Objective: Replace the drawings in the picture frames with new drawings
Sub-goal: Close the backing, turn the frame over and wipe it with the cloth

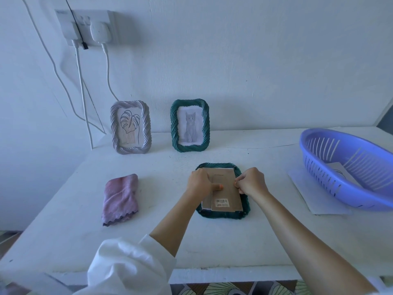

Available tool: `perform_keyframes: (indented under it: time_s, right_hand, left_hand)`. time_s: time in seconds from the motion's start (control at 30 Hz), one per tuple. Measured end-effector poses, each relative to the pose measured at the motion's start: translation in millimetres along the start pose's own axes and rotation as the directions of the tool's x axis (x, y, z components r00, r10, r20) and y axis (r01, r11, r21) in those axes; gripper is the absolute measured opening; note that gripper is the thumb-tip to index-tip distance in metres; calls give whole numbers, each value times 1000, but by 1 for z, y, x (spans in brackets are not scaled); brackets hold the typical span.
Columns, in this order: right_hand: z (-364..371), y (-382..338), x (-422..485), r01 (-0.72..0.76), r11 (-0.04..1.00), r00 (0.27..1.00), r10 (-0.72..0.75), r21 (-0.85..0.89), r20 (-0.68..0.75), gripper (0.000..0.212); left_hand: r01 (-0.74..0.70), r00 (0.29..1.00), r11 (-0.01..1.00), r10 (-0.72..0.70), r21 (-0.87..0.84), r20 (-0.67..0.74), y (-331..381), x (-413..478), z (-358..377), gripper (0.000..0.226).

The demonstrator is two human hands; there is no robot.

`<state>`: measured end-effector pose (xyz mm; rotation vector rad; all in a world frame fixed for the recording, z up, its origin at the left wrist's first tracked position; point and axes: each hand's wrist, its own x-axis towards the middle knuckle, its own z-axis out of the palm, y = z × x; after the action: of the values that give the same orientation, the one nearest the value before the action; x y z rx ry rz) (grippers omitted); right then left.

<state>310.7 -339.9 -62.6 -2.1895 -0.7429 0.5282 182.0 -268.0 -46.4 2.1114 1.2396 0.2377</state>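
Picture frames are seen at three places on the white table (63,209). At the upper left a wall socket (85,26) is fixed, from which white cables (81,92) are let down behind the table edge. Left of centre a folded pink cloth (120,199) is laid flat, probably kept ready for wiping glass. Behind it a lilac frame (131,149) is stood upright near the wall with a leaf drawing (128,126) shown; just right of it a green frame (190,148) is stood likewise with a cat drawing (190,127). Below these, at centre, a second green frame (223,214) is laid face down so that its back can be reached, and a brown backing board (226,189) is seen on it. The board's left edge is held by the left hand (200,184), fingers curled and thumb pressed flat on top, apparently to steady it. Its right edge is pinched by the right hand (252,183) with fingertips pressed together; whether a tab or the board itself is pinched cannot be made out. The drawing beneath is hidden. At the right a blue basket (348,167) is set on sheets of paper (308,192), judged to be the new drawings; what is drawn on them is mostly covered, and the basket is cut off by the picture's edge
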Motion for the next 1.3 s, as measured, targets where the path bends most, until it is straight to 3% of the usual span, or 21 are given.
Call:
perform_keyframes:
  time_s: [0.3, 0.47, 0.6, 0.77, 0.93, 1.3]
  right_hand:
    - [6, -3, 8, -50, 995, 999, 50, -84, -4, 17]
    - [7, -6, 10, -81, 991, 997, 81, -106, -2, 19]
    - [7, -8, 11, -79, 988, 997, 80, -134, 6, 21]
    - [8, -13, 14, -68, 978, 997, 71, -196, 9, 16]
    - [9, -12, 17, -44, 972, 999, 44, -229, -8, 15]
    - [1, -7, 14, -29, 985, 998, 38, -172, 51, 15]
  left_hand:
    - [2, 1000, 999, -2, 34, -6, -1, 4, 3, 46]
    - [-19, 1000, 997, 18, 70, 10, 0, 5, 2, 34]
    - [-19, 1000, 993, 17, 113, 17, 1, 7, 2, 45]
    - [-41, 999, 988, 37, 148, 26, 2, 7, 2, 35]
    - [-48, 999, 980, 45, 191, 21, 0, 9, 5, 53]
    - [-34, 998, 977, 22, 210, 56, 3, 5, 7, 53]
